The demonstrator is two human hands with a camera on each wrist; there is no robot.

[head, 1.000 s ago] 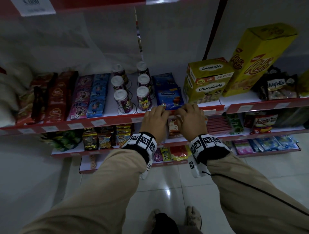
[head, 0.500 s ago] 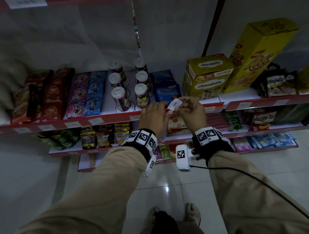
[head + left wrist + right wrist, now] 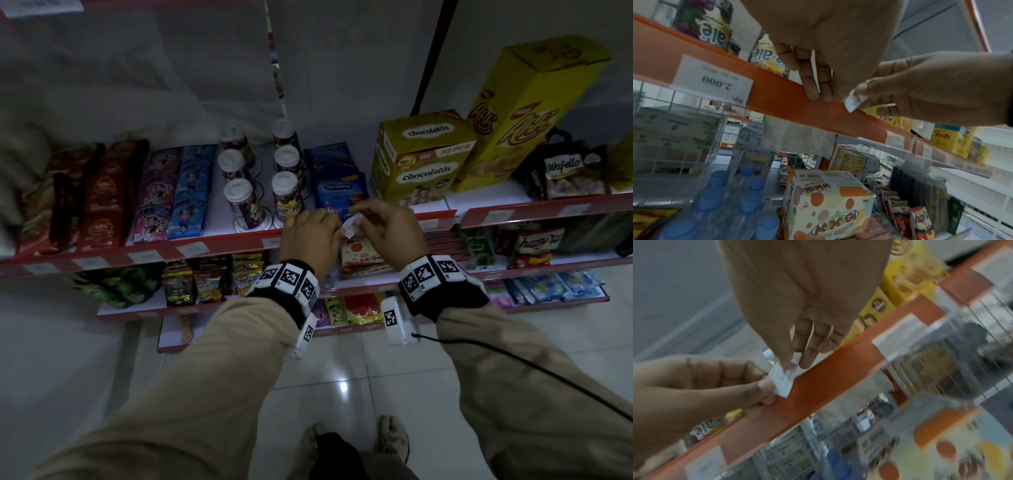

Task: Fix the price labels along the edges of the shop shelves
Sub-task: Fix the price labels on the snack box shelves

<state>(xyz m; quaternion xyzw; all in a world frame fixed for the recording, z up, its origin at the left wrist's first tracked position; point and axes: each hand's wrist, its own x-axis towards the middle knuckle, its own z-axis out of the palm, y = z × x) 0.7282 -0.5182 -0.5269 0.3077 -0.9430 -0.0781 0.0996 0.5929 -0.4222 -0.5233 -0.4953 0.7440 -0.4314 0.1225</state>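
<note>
Yellow chocolatos box [image 3: 421, 157]; perhaps drink cups [image 3: 287, 195].

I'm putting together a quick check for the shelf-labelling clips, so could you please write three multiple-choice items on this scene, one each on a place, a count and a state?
1. Where is the loose price label?
A. between both hands at the red shelf edge
B. on the floor
C. on top of the chocolatos box

2. How many white-lidded cups stand on that shelf in the head view?
A. two
B. four
C. six

3. What is the right hand doing?
A. hanging idle
B. pinching the label
C. lifting a cup

Answers:
1 A, since the label sits between the fingertips of the left hand and the right hand, just at the edge strip.
2 C, as there are two rows of three.
3 B, because its thumb and fingers close on the paper in the right wrist view.
</note>
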